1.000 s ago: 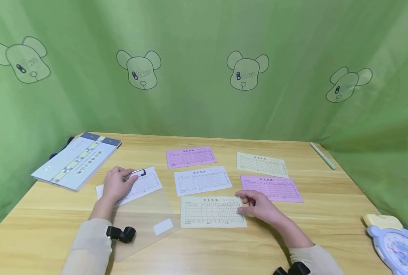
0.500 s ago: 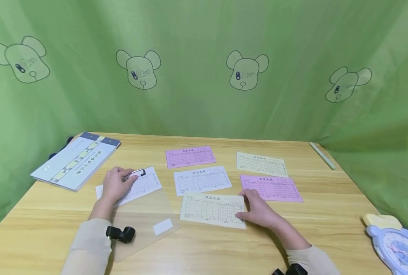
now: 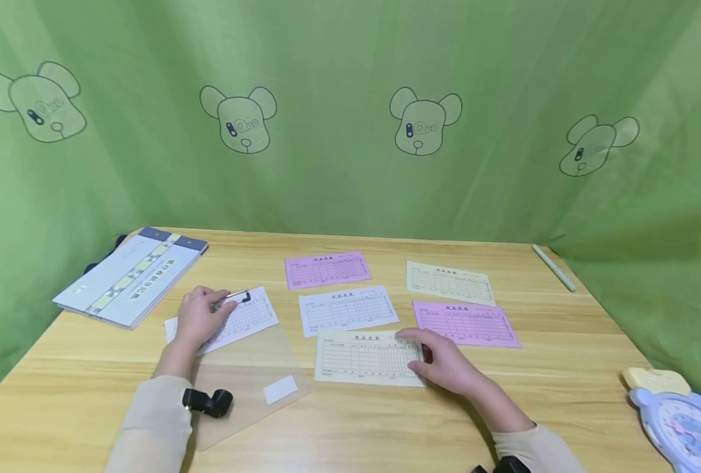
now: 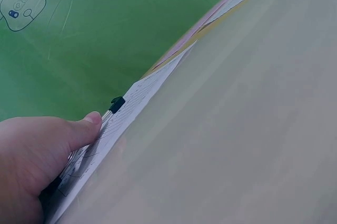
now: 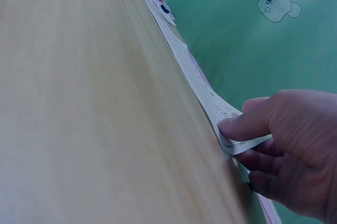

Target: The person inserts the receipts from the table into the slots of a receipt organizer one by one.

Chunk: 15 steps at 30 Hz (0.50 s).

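Observation:
My left hand [image 3: 198, 320] grips the metal clip [image 3: 240, 297] at the top of a clear clipboard [image 3: 238, 374], thumb on the clip's near side. Under that clip lies a white printed form [image 3: 258, 312]. In the left wrist view the thumb [image 4: 87, 132] presses along the clip beside its dark end. My right hand [image 3: 449, 360] pinches the right end of a pale green form [image 3: 350, 364] in front of me. The right wrist view shows the thumb on top of this form [image 5: 213, 105], fingers beneath, and its held end bent upward.
Behind lie a white form [image 3: 347, 310], two pink forms, one at the back [image 3: 328, 270] and one at right [image 3: 467, 325], and another pale green form [image 3: 449, 282]. A notebook [image 3: 131, 279] lies left, a pen [image 3: 554, 268] back right, and a toy clock [image 3: 684, 427] front right.
The right hand has closed its hold on the pale green form's right end and shifted it slightly away from me and to the right. My left hand stays on the clip.

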### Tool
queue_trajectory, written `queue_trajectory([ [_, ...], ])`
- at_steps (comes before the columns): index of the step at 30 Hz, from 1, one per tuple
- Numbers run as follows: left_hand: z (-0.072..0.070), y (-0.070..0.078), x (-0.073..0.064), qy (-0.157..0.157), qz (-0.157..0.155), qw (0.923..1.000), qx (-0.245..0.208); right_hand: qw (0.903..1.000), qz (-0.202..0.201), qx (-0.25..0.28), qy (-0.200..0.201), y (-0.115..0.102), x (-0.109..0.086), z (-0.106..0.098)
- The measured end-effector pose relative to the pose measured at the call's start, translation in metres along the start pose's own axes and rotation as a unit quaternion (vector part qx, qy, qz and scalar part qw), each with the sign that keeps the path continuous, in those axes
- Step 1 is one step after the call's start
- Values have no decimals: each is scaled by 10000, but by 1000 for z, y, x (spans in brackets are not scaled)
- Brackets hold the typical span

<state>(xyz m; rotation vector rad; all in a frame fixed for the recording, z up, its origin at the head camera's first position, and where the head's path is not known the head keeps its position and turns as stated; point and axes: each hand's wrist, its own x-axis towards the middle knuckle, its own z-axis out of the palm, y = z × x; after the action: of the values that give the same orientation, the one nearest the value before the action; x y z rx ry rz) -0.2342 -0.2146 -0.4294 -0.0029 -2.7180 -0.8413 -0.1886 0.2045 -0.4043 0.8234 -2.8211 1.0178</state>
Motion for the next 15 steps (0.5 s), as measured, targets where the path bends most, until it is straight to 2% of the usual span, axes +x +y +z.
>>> queue_trajectory([
  [7, 0, 0, -1, -67, -65, 10000, 13, 9998, 167, 65, 66, 3, -1, 1],
  [15, 0, 1, -1, -81, -87, 9999, 30, 9952, 497, 838, -66, 4, 0, -2],
])
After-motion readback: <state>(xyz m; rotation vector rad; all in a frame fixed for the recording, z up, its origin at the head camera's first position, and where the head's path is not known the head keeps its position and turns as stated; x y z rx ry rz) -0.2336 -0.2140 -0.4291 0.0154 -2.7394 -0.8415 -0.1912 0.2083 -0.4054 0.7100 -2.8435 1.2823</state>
